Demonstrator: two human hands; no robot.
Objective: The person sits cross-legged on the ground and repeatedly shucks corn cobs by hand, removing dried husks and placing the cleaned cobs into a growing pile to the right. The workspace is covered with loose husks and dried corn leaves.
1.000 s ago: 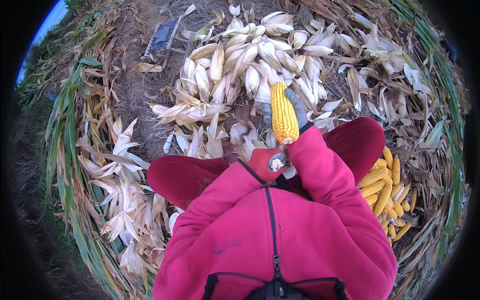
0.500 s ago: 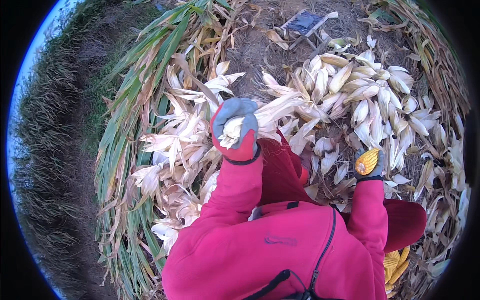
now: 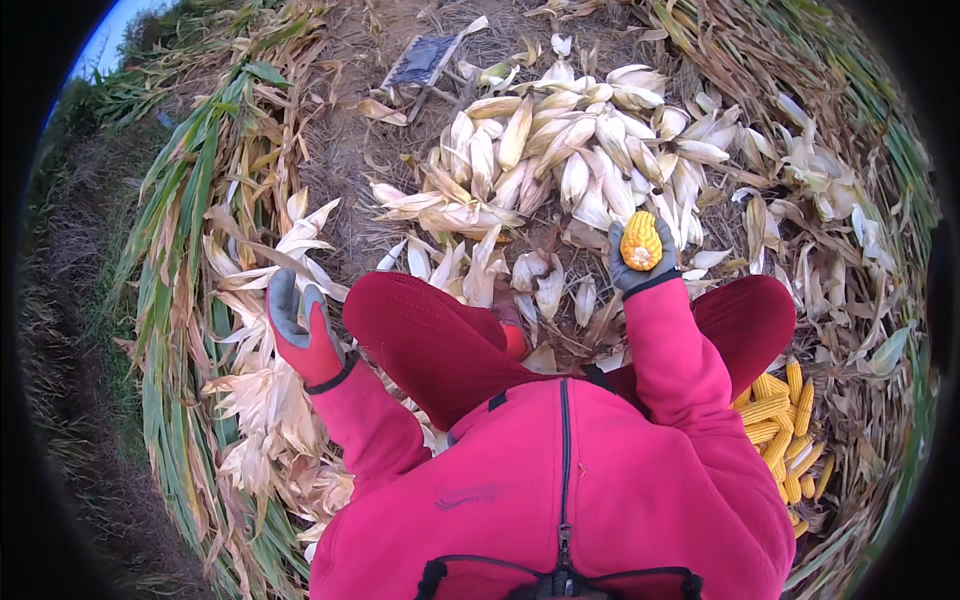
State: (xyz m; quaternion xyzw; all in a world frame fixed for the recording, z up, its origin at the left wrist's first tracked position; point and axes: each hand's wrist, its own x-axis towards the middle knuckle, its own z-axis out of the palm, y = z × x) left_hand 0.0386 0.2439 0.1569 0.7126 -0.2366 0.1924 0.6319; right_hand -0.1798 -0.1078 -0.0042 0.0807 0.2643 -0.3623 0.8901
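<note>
A bare, husked ear of corn [image 3: 641,243], yellow with a pale butt end, is gripped in my right hand [image 3: 628,275], which wears a grey glove. It is held up in front of the pile of unhusked ears [image 3: 560,135]. My left hand [image 3: 302,335], in a red and grey glove, has its fingers and thumb apart and holds nothing. Beside it on the left lies a heap of loose pale husks [image 3: 265,400].
At my right knee is a pile of husked yellow ears [image 3: 785,430]. A small low stool [image 3: 422,62] with a dark seat stands beyond the unhusked pile. Green and dry corn stalks [image 3: 165,270] line the left side, and more stalks [image 3: 770,85] lie at the far right.
My left hand has let go of the pale husk and moved left, its fingers now apart. My right hand still holds the husked ear. The whole view has swung to the right.
</note>
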